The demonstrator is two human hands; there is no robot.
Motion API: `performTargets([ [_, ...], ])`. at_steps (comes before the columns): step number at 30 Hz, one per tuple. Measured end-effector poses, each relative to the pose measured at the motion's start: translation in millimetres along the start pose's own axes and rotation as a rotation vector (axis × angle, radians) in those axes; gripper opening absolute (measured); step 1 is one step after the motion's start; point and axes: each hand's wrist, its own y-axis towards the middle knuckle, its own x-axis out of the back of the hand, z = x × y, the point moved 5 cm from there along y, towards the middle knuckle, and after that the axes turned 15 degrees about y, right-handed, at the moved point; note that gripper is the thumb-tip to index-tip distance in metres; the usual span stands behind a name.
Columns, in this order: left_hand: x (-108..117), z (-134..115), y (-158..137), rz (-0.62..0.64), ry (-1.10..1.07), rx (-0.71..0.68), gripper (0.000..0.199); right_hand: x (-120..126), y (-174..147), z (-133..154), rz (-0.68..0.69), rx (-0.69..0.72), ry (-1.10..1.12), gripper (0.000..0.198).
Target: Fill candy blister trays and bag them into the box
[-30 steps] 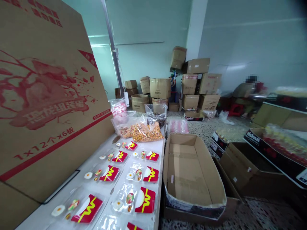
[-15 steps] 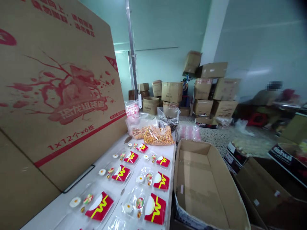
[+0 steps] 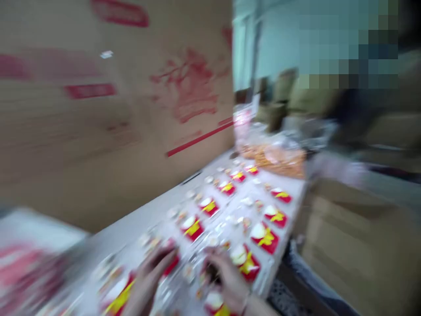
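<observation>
Rows of clear plastic packs with red-and-yellow cards (image 3: pixel 265 238) and small food-shaped pieces (image 3: pixel 246 202) lie along the white table (image 3: pixel 158 210). My left hand (image 3: pixel 153 274) is low over the left row, its fingers by a red card (image 3: pixel 171 263); motion blur hides whether it grips anything. To its right, my right hand (image 3: pixel 228 278) is over the right row with its fingers curled in. Something dark shows inside those fingers, too smeared to name. Clear plastic film (image 3: pixel 171 292) lies between the two hands.
A tall printed carton (image 3: pixel 131 162) walls off the table's left side. Bags of small orange pieces (image 3: pixel 276 160) stand at the far end. An open cardboard box (image 3: pixel 355 232) is on the right, and a person in dark clothing (image 3: pixel 355 101) stands behind it.
The view has swung left and is now blurred. Both my hands have come into view over the packs. A person now appears at the upper right.
</observation>
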Motion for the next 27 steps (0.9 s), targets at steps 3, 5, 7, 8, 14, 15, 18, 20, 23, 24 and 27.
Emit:
performTargets([
  [3,20.4,40.5,-8.0,0.045,-0.065,0.006,0.024,8.2,9.0,-33.2,-0.007,-0.078,0.146,0.032],
  [5,32.3,59.3,0.7,-0.006,-0.072,0.019,0.024,9.6,11.8,-43.1,0.026,-0.121,0.150,0.035],
  [7,43.5,67.0,12.8,-0.098,-0.008,-0.002,0.023,9.5,10.8,-44.5,0.058,-0.137,0.117,0.036],
  [8,48.8,67.4,19.2,-0.149,0.056,-0.022,0.022,9.7,9.8,-43.5,0.062,-0.132,0.101,0.036],
  [14,73.7,68.3,62.2,-0.370,0.533,-0.110,0.012,11.2,15.5,-44.4,0.039,-0.133,0.102,0.033],
  [15,75.0,70.7,69.3,-0.379,0.587,-0.102,0.011,11.1,17.2,-46.1,0.035,-0.147,0.112,0.032],
  [18,71.0,74.6,86.0,-0.374,0.663,-0.099,0.011,9.5,20.8,-49.7,0.016,-0.191,0.130,0.032],
  [20,61.3,71.0,93.6,-0.344,0.675,-0.142,0.011,7.4,22.4,-50.2,-0.003,-0.211,0.150,0.031],
  [23,39.5,57.8,103.7,-0.273,0.714,-0.253,0.011,3.8,25.1,-48.7,-0.039,-0.227,0.183,0.032],
  [24,31.7,52.5,107.7,-0.254,0.735,-0.289,0.011,2.6,26.2,-47.7,-0.047,-0.228,0.188,0.033],
  [27,10.7,38.9,124.1,-0.219,0.837,-0.353,0.015,-0.6,30.1,-42.4,-0.061,-0.210,0.185,0.036],
])
